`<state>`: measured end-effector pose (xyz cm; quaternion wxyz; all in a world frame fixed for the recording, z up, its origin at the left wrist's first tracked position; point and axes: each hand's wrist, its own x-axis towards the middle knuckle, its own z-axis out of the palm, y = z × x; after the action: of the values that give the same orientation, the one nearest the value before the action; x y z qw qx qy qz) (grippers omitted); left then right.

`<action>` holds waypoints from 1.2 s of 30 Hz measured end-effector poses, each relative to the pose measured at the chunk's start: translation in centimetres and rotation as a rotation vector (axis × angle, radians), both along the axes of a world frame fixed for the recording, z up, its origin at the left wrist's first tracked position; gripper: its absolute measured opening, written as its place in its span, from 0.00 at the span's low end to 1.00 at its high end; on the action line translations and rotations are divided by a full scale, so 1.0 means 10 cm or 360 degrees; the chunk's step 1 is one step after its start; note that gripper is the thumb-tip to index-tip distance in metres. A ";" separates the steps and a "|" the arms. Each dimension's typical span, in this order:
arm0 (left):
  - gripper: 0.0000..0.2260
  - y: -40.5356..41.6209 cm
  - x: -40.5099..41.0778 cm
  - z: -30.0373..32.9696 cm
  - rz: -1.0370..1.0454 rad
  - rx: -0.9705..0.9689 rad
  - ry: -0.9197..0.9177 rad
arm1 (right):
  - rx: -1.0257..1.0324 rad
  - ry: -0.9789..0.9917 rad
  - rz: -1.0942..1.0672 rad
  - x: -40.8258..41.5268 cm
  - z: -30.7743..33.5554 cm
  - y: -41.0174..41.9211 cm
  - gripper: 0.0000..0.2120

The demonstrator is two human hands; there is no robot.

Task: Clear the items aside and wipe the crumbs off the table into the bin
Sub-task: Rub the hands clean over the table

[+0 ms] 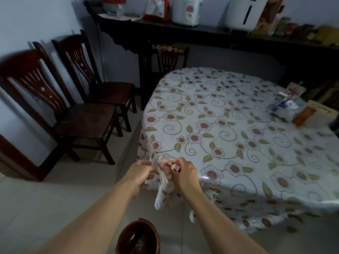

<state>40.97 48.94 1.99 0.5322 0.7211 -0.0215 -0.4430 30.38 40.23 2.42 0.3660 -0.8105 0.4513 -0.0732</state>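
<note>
A table (238, 129) under a white floral tablecloth fills the right of the view. At its near left corner my left hand (142, 173) and my right hand (183, 171) both grip a bunched fold of the tablecloth (165, 184), which hangs down in a twist. Something pinkish shows between my fingers; I cannot tell what it is. A brown round bin (138, 237) stands on the floor directly below my hands. An orange-and-white box (311, 114) and a pile of small packets (286, 105) lie at the table's far right edge.
Two dark wooden chairs (77, 110) stand along the left wall, a third (168, 57) behind the table. A long dark sideboard (201, 33) at the back carries a rice cooker, a white appliance and boxes. Pale floor tiles lie between chairs and table.
</note>
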 end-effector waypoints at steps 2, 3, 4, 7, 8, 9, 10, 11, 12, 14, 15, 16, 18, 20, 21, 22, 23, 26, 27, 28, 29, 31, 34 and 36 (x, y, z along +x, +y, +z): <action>0.11 -0.15 -0.03 0.06 -0.0055 0.0017 -0.0021 | -0.0040 0.0019 -0.0079 -0.11 0.02 -0.19 0.14; 0.11 -0.21 -0.04 0.08 -0.0081 0.0025 -0.0033 | -0.0056 0.0043 -0.0100 -0.16 0.03 -0.29 0.14; 0.11 -0.29 -0.05 0.12 -0.0100 0.0034 -0.0050 | -0.0075 0.0065 -0.0108 -0.20 0.04 -0.40 0.15; 0.12 -0.51 -0.08 0.17 -0.0131 0.0084 -0.0116 | -0.0107 0.0136 -0.0115 -0.28 0.08 -0.72 0.14; 0.12 -0.58 -0.08 0.18 -0.0134 0.0101 -0.0133 | -0.0101 0.0160 -0.0109 -0.30 0.08 -0.81 0.14; 0.13 -0.64 -0.09 0.19 -0.0134 0.0121 -0.0149 | -0.0087 0.0185 -0.0104 -0.32 0.09 -0.90 0.14; 0.13 -0.72 -0.10 0.20 -0.0131 0.0150 -0.0156 | -0.0069 0.0203 -0.0088 -0.35 0.08 -0.99 0.14; 0.13 -0.78 -0.10 0.20 -0.0124 0.0179 -0.0162 | -0.0058 0.0213 -0.0061 -0.37 0.08 -1.06 0.14; 0.13 -0.86 -0.11 0.18 -0.0120 0.0215 -0.0167 | -0.0055 0.0228 -0.0029 -0.40 0.06 -1.15 0.14; 0.12 -1.00 -0.13 0.15 -0.0099 0.0280 -0.0175 | -0.0043 0.0260 0.0023 -0.43 0.03 -1.31 0.14; 0.11 -1.08 -0.15 0.13 -0.0091 0.0305 -0.0177 | -0.0036 0.0272 0.0048 -0.44 0.01 -1.40 0.14; 0.11 -1.15 -0.16 0.12 -0.0093 0.0332 -0.0179 | -0.0034 0.0284 0.0075 -0.44 -0.02 -1.49 0.14; 0.11 -1.30 -0.19 0.09 -0.0099 0.0385 -0.0175 | -0.0027 0.0322 0.0131 -0.44 -0.06 -1.66 0.16; 0.11 -1.45 -0.21 0.08 -0.0099 0.0407 -0.0179 | -0.0022 0.0342 0.0183 -0.43 -0.08 -1.83 0.17; 0.11 -1.51 -0.21 0.08 -0.0088 0.0413 -0.0189 | -0.0017 0.0334 0.0189 -0.42 -0.08 -1.90 0.17; 0.12 -1.57 -0.21 0.09 -0.0074 0.0413 -0.0203 | -0.0007 0.0326 0.0185 -0.40 -0.09 -1.97 0.16; 0.12 -1.62 -0.21 0.11 -0.0059 0.0415 -0.0216 | 0.0005 0.0329 0.0179 -0.38 -0.09 -2.02 0.16; 0.13 -1.72 -0.17 0.17 -0.0047 0.0430 -0.0261 | 0.0008 0.0355 0.0193 -0.27 -0.08 -2.15 0.16; 0.13 -1.73 -0.14 0.19 -0.0043 0.0434 -0.0273 | 0.0001 0.0350 0.0210 -0.23 -0.07 -2.18 0.16; 0.14 -1.74 -0.09 0.22 -0.0032 0.0435 -0.0279 | -0.0006 0.0340 0.0240 -0.16 -0.07 -2.20 0.17; 0.14 -1.75 -0.05 0.24 -0.0027 0.0432 -0.0279 | -0.0015 0.0328 0.0264 -0.11 -0.07 -2.22 0.17; 0.14 -1.76 0.03 0.28 -0.0029 0.0438 -0.0289 | -0.0029 0.0309 0.0298 -0.02 -0.05 -2.25 0.16; 0.14 -1.77 0.15 0.35 -0.0035 0.0430 -0.0304 | -0.0020 0.0253 0.0245 0.09 0.02 -2.30 0.14; 0.14 -1.78 0.24 0.39 -0.0043 0.0427 -0.0321 | -0.0071 0.0250 0.0225 0.16 0.09 -2.32 0.13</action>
<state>43.33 31.13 5.87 0.4205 0.8261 -0.0251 -0.3743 31.94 17.00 3.28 0.3156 -0.8515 0.4186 0.0064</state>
